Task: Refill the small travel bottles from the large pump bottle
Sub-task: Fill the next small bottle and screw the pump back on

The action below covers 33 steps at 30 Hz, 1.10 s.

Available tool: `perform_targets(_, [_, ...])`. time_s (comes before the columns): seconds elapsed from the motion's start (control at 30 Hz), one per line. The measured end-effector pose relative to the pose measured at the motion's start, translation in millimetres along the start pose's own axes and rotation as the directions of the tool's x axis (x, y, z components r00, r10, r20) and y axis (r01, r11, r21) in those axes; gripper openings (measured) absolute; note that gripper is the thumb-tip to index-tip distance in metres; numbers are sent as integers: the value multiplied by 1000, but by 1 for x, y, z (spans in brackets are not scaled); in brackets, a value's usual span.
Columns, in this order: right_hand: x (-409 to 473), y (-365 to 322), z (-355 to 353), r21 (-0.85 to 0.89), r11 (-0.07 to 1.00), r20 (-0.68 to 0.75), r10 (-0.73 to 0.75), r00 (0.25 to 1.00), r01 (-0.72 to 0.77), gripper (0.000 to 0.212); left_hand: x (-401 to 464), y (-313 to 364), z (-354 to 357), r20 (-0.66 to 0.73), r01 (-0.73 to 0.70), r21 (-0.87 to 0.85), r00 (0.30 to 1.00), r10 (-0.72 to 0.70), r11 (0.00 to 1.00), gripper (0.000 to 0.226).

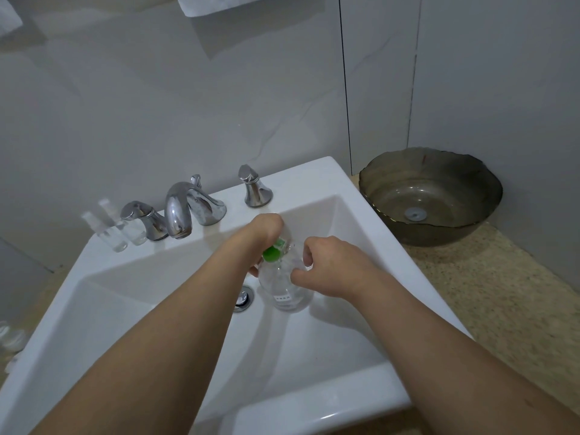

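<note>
Over the sink [361, 215] basin: one clear pump bottle [284, 284], upright, long axis vertical. Left hand [266, 227] grips its top, right hand [326, 265] pinches its shoulder. Two travel bottles [120, 229] stand by the taps.

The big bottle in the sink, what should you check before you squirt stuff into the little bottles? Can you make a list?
1. Big pump bottle held steady: ok, the left hand is on its top and the right hand grips its side.
2. Bottle over the sink to catch drips: ok.
3. A little travel bottle under the pump: not ok, two stand by the left tap handle, away from the hands.
4. Little bottles' caps off: not ok, both look capped.
5. Pump spout free to press: cannot tell, the left hand hides it.
6. Enough liquid in the big bottle: cannot tell, it is clear.
</note>
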State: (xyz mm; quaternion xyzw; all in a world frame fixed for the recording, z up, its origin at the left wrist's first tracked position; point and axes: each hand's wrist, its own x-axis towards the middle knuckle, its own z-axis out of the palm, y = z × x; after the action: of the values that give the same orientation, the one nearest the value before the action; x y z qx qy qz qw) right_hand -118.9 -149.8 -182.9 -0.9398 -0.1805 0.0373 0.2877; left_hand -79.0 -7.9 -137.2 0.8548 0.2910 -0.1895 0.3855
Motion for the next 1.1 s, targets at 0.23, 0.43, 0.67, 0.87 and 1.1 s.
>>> perform_targets(0.23, [1, -2, -4, 17, 999, -46, -29, 999, 30, 28, -3, 6, -18, 160, 54, 3, 986, -54, 999, 57])
perform_targets(0.43, [2, -2, -5, 7, 999, -62, -36, 997, 37, 29, -6, 9, -28, 271, 90, -29, 959, -79, 996, 77])
perform_targets(0.67, [0, -4, -6, 23, 999, -36, -25, 999, 26, 28, -5, 7, -16, 112, 37, 32, 993, -41, 999, 55])
perform_targets(0.87, [-1, -2, -3, 20, 1000, 36, 3, 999, -4, 27, 0, 0, -1, -13, -3, 64, 1000, 4, 998, 40])
perform_targets(1.1, [-1, -1, -3, 17, 1000, 30, 2, 1000, -3, 27, -2, 0, -1, -16, -2, 57, 1000, 3, 998, 40])
